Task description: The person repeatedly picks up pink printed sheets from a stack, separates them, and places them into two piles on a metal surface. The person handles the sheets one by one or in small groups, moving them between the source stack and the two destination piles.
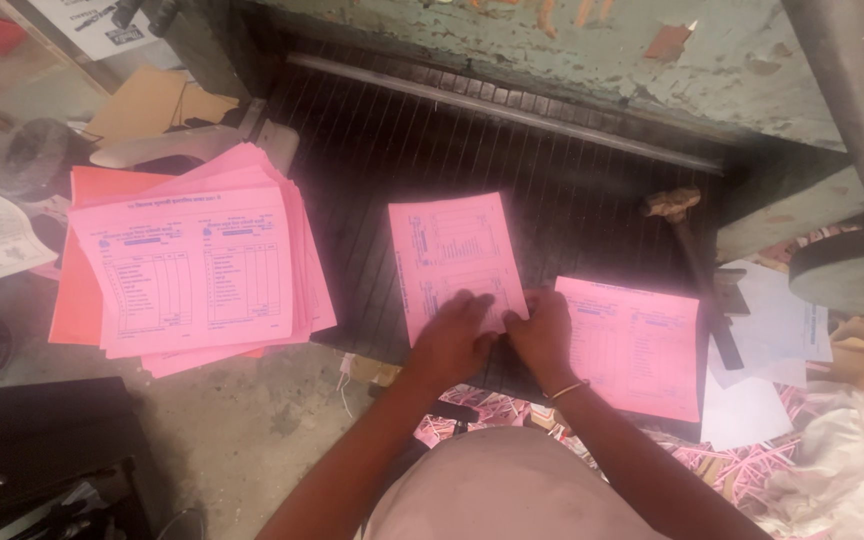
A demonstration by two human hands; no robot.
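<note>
Pink paper stack (455, 258), thin and floppy: left hand (452, 338) and right hand (542, 330) are pressing flat on its near edge, fingers spread.

Dim workshop: dark ribbed machine bed (572, 190) under a worn green metal frame (592, 50) with peeling paint at far. Grey concrete floor (242, 420) at near left, pink paper trimmings (742, 465) littered at near right. Brown cardboard (152, 100) lies far left.
</note>
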